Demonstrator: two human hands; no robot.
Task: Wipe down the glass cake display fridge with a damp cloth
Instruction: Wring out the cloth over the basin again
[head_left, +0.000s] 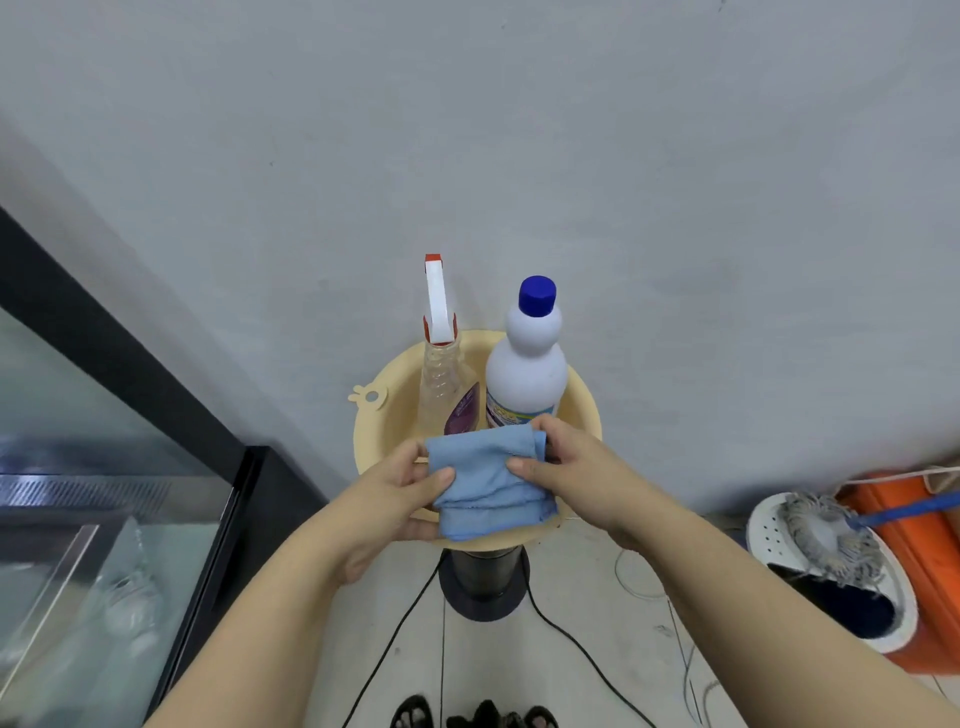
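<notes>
The folded blue cloth (488, 478) is held up over the near rim of a cream basin (363, 441), between both hands; the left hand (410, 499) pinches its left side, thumb on top and fingers underneath, and the right hand (566, 467) grips its right side, thumb on the fabric and fingers curled round the far edge. The glass fridge (78, 467) stands off to the left, well apart from the cloth, so no wiping has begun, I'd say. What worries me is the basin; it sits on a narrow dark stand (483, 582), and a downward press on that near rim could tip the lot. A spray bottle (441, 384) and a white bottle (527, 374) stand tall against the far rim, just behind the cloth; a careless lift or swing of the right hand could knock either one over. Whether the cloth is wet I cannot tell; too dry and it may only smear the glass; too wet and it may drip on the tiled floor (587, 649) on the way across. A black cable (395, 639) runs over that floor close to the person's feet; turning left toward the fridge, a foot could catch it. A mop (826, 540) lies in a bucket at the right, out of the way.
</notes>
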